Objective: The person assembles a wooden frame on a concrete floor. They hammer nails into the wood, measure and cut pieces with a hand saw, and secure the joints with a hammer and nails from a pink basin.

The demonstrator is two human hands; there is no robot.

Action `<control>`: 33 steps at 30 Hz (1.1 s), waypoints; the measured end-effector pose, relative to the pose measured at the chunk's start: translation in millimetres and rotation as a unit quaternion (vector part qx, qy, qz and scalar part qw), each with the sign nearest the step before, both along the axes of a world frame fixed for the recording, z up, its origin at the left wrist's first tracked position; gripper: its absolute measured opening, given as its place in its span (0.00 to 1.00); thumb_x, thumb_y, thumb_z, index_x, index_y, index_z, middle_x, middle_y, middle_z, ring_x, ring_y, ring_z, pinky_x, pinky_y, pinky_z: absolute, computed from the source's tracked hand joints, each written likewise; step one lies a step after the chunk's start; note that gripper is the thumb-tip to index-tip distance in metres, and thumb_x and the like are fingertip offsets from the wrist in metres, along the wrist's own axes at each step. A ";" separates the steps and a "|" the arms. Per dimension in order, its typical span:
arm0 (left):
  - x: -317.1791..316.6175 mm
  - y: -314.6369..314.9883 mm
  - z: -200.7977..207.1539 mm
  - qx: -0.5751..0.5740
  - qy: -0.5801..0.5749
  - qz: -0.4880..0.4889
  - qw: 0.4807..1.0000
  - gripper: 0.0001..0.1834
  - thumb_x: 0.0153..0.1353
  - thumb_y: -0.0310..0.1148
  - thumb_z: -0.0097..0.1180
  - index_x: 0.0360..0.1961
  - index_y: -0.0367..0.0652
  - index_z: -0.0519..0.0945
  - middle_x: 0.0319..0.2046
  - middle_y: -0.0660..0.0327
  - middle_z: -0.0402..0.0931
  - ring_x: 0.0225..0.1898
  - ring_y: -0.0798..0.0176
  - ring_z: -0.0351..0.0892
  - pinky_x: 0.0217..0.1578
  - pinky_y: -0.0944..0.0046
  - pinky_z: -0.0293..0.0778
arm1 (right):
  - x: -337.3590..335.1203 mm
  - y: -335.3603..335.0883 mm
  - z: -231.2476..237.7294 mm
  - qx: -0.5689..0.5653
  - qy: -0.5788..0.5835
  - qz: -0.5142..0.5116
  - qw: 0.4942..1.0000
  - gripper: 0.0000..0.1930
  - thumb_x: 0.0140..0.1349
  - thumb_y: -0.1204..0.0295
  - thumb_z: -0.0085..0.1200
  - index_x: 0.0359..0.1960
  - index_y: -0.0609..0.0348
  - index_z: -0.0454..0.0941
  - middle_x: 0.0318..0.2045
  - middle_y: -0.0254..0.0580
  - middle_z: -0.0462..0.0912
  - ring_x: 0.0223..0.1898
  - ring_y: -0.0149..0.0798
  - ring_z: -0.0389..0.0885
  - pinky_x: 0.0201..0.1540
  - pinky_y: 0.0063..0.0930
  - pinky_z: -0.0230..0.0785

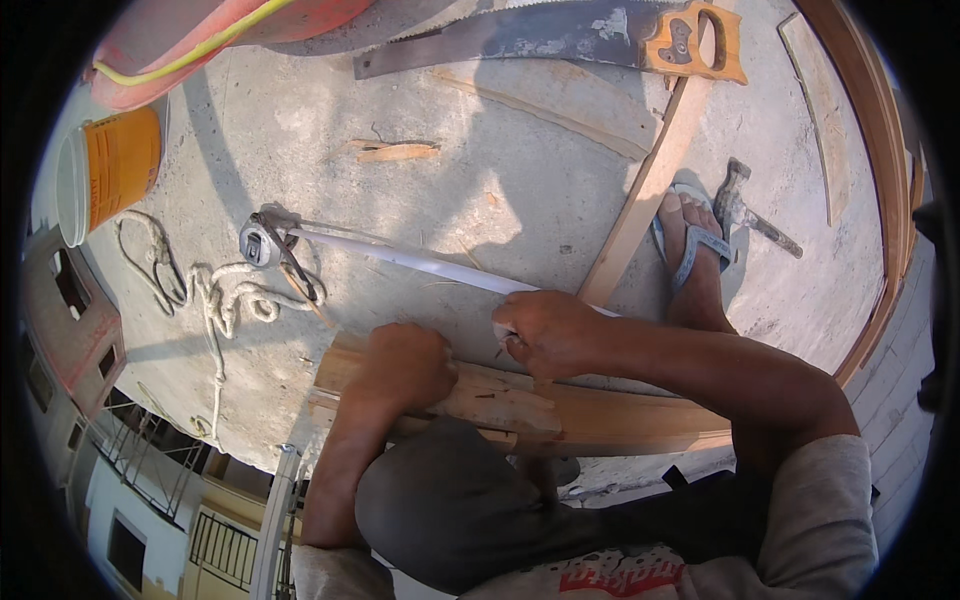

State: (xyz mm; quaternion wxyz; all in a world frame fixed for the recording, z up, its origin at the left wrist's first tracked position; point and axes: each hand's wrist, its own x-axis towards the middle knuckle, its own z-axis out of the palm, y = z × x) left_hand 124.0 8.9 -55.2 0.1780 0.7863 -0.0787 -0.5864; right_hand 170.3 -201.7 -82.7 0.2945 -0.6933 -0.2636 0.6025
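Note:
A pale wooden beam (625, 415) lies crosswise in front of me, partly under my bent knee. My left hand (408, 362) is a closed fist at the beam's left part; what its fingers hold, if anything, is hidden. Over the beam's far edge, my right hand (552, 335) is closed, with a small whitish bit showing at its fingers that I cannot make out. A white measuring tape blade (420, 263) passes just beyond that hand, drawn out from a tape measure (262, 243) on the concrete. Dark pincers (290, 262) lie beside the tape case.
A handsaw (520, 38) rests at the far side, its handle over a narrow plank (645, 195). A hammer (745, 210) lies by my sandalled foot (690, 235). To the left are a rope (225, 300) and an orange bucket (122, 165). Beyond the lower-left slab edge, buildings drop away.

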 end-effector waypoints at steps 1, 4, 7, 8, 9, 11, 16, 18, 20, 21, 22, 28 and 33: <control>0.5 -0.5 -0.2 -0.002 0.001 0.001 1.000 0.13 0.57 0.40 0.57 0.32 0.42 0.87 0.31 0.47 0.84 0.39 0.44 0.85 0.46 0.49 0.78 | -11.6 2.5 -8.7 0.007 -0.001 0.015 1.000 0.07 0.60 0.74 0.55 0.36 0.65 0.79 0.38 0.56 0.78 0.41 0.57 0.80 0.47 0.48 0.73; 1.0 -0.6 -2.9 -0.003 0.000 -0.002 1.000 0.14 0.57 0.42 0.57 0.33 0.44 0.87 0.29 0.46 0.84 0.38 0.43 0.85 0.46 0.47 0.77 | -32.5 3.0 -16.9 0.024 -0.011 0.029 0.999 0.06 0.59 0.74 0.56 0.35 0.64 0.79 0.36 0.56 0.80 0.41 0.58 0.82 0.47 0.49 0.74; -2.1 0.6 -4.2 0.009 0.007 0.014 1.000 0.16 0.54 0.43 0.58 0.37 0.45 0.86 0.29 0.45 0.83 0.37 0.41 0.84 0.46 0.46 0.77 | -42.7 4.6 -17.3 0.030 -0.017 -0.006 0.999 0.05 0.57 0.75 0.56 0.33 0.64 0.80 0.34 0.55 0.81 0.40 0.59 0.82 0.46 0.50 0.75; -2.9 0.9 -4.8 0.008 0.007 0.021 1.000 0.15 0.54 0.43 0.58 0.37 0.45 0.86 0.29 0.45 0.83 0.37 0.41 0.84 0.46 0.46 0.77 | -44.0 5.4 -18.7 0.028 -0.023 -0.025 0.999 0.05 0.56 0.75 0.56 0.32 0.64 0.80 0.34 0.54 0.81 0.39 0.60 0.82 0.46 0.50 0.75; -3.6 1.2 -5.2 0.007 0.010 0.030 0.999 0.15 0.54 0.43 0.58 0.36 0.45 0.86 0.29 0.45 0.83 0.37 0.40 0.84 0.46 0.45 0.77 | -44.7 6.7 -20.4 0.036 -0.025 -0.036 0.998 0.05 0.56 0.75 0.56 0.32 0.64 0.80 0.33 0.55 0.81 0.39 0.60 0.82 0.46 0.50 0.75; -4.3 1.8 -5.8 0.004 0.006 0.036 0.999 0.15 0.55 0.42 0.58 0.36 0.44 0.85 0.29 0.44 0.83 0.37 0.40 0.83 0.45 0.45 0.76 | -44.6 10.0 -24.8 0.041 -0.036 -0.051 0.997 0.04 0.56 0.76 0.56 0.31 0.64 0.80 0.33 0.56 0.81 0.39 0.61 0.82 0.45 0.50 0.75; -5.0 2.9 -5.1 0.004 -0.009 0.028 1.000 0.15 0.55 0.42 0.58 0.37 0.46 0.86 0.28 0.44 0.82 0.36 0.39 0.83 0.43 0.44 0.76 | -45.7 19.6 -29.1 0.056 0.033 -0.085 0.994 0.05 0.59 0.74 0.55 0.31 0.65 0.79 0.34 0.60 0.82 0.40 0.62 0.82 0.45 0.52 0.73; -4.6 3.1 -4.6 0.004 -0.012 0.022 1.000 0.15 0.55 0.43 0.58 0.38 0.47 0.86 0.27 0.45 0.82 0.36 0.40 0.83 0.43 0.44 0.77 | -48.6 22.0 -27.7 0.047 0.035 -0.096 0.994 0.06 0.59 0.73 0.56 0.32 0.64 0.80 0.34 0.60 0.83 0.40 0.62 0.83 0.46 0.51 0.74; -4.2 2.3 -4.5 -0.001 -0.015 0.018 1.000 0.15 0.55 0.43 0.58 0.39 0.48 0.86 0.26 0.45 0.82 0.36 0.40 0.83 0.43 0.44 0.77 | -53.3 23.0 -25.9 0.017 0.009 -0.094 0.995 0.08 0.57 0.71 0.57 0.32 0.63 0.82 0.35 0.60 0.85 0.41 0.60 0.85 0.47 0.49 0.77; -4.1 1.7 -4.8 -0.002 -0.016 0.012 1.000 0.15 0.56 0.43 0.58 0.39 0.48 0.86 0.26 0.45 0.82 0.35 0.40 0.83 0.44 0.44 0.77 | -56.1 23.1 -25.1 0.016 0.005 -0.110 0.994 0.08 0.57 0.71 0.57 0.33 0.63 0.82 0.34 0.60 0.85 0.40 0.60 0.85 0.47 0.49 0.77; -4.3 1.1 -4.8 0.001 -0.015 0.012 1.000 0.15 0.56 0.43 0.58 0.39 0.48 0.87 0.26 0.45 0.82 0.36 0.40 0.84 0.44 0.44 0.77 | -59.3 22.7 -24.3 0.009 0.003 -0.118 0.993 0.08 0.58 0.71 0.56 0.34 0.63 0.81 0.34 0.60 0.85 0.40 0.60 0.85 0.47 0.49 0.77; -6.7 1.4 -7.4 0.007 -0.013 -0.002 1.000 0.15 0.55 0.43 0.58 0.40 0.52 0.87 0.28 0.48 0.84 0.37 0.43 0.84 0.45 0.46 0.77 | -80.5 22.2 -18.7 0.011 -0.030 -0.205 0.978 0.09 0.64 0.68 0.55 0.34 0.63 0.80 0.31 0.60 0.83 0.37 0.62 0.84 0.44 0.53 0.75; -3.5 1.0 -5.0 0.012 -0.008 0.006 1.000 0.11 0.57 0.43 0.58 0.34 0.54 0.89 0.30 0.50 0.85 0.38 0.45 0.85 0.45 0.48 0.78 | -90.5 25.4 -14.4 0.005 -0.037 -0.271 0.962 0.08 0.64 0.69 0.56 0.34 0.62 0.79 0.30 0.59 0.83 0.35 0.62 0.84 0.42 0.53 0.75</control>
